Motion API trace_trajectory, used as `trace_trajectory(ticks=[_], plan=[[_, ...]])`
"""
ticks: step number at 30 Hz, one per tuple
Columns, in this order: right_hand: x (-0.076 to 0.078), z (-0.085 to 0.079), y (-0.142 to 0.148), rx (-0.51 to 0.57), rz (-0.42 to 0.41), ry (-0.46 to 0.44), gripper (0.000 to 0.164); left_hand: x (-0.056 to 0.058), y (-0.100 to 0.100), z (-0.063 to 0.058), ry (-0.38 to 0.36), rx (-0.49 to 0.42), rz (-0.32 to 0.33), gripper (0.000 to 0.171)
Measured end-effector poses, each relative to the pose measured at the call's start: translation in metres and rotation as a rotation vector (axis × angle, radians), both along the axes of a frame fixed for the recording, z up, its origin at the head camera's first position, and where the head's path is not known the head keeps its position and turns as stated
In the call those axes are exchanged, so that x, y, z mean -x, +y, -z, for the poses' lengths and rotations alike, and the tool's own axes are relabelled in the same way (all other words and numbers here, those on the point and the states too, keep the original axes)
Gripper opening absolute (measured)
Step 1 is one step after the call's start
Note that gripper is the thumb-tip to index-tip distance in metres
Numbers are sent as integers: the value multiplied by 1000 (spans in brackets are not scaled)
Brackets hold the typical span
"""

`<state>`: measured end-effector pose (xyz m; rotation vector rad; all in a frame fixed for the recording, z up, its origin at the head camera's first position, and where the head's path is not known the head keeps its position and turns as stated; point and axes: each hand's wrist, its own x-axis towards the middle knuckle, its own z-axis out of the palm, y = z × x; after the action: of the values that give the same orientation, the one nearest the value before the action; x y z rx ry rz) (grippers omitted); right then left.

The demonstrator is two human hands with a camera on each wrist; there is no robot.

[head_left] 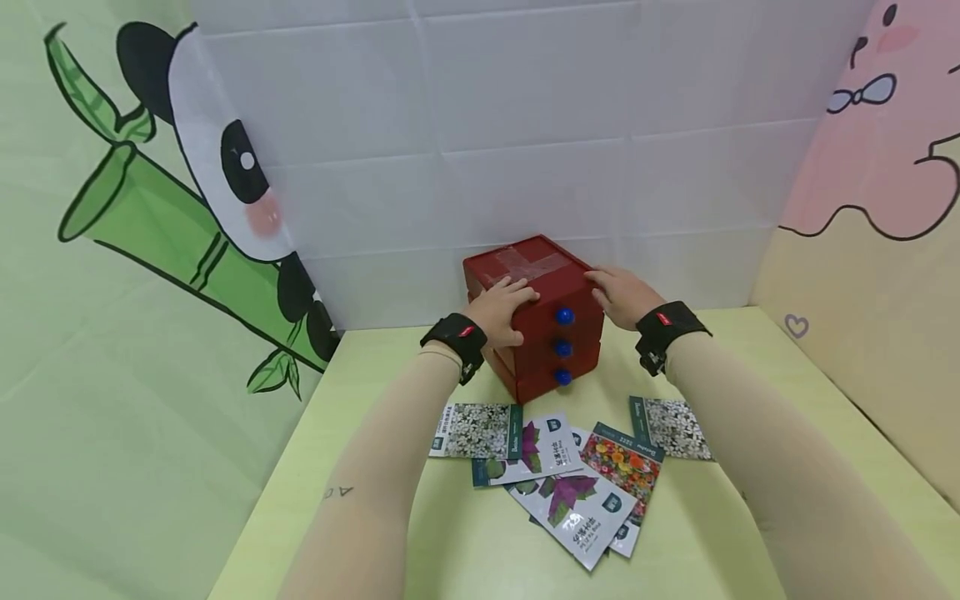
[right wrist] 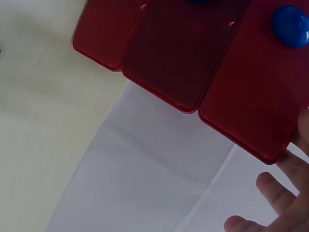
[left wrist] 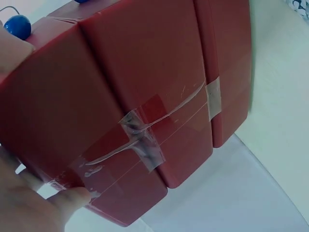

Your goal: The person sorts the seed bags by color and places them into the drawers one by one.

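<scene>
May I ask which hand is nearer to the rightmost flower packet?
The right hand is nearer, at the right side of the red box, beyond the flower packet; the left hand is at the box's left, farther away.

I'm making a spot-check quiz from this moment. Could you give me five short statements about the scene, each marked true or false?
1. The red box has three blue knobs in a column. True.
2. The left hand is holding a packet. False: the left hand touches the red box.
3. Clear tape is stuck on top of the box. True.
4. All the flower packets are stacked on the box. False: the flower packets lie on the table in front of it.
5. Each wrist wears a black band. True.
</scene>
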<state>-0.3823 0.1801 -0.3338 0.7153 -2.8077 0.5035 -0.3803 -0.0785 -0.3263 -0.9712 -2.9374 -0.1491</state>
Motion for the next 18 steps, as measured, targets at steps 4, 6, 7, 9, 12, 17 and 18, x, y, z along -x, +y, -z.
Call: trace_trajectory(ticks=[4,6,7,9,12,17,18], plan=[[2,3,4,-56,-6,7,45,-1,2,-5,15,22,13,69],[2,5,6,-67,-3,0,46,-1,3,-7,17,41,11,68],[2,6,7,-65,1,-3,46,-1,4,-8,17,51,8,68],[0,8,8,-51,7,-8,47,-1,5,-9,9,67,-1,68],[-2,8,6,-27,25,-2,48,-1,7,-11,-6,74,-7,68],[-5,7,-1,0,28,20,52,4,7,-9,-34,41,-7,68],[-5,7,-2,6,25,19,52,5,6,-8,-34,28,-4,67]])
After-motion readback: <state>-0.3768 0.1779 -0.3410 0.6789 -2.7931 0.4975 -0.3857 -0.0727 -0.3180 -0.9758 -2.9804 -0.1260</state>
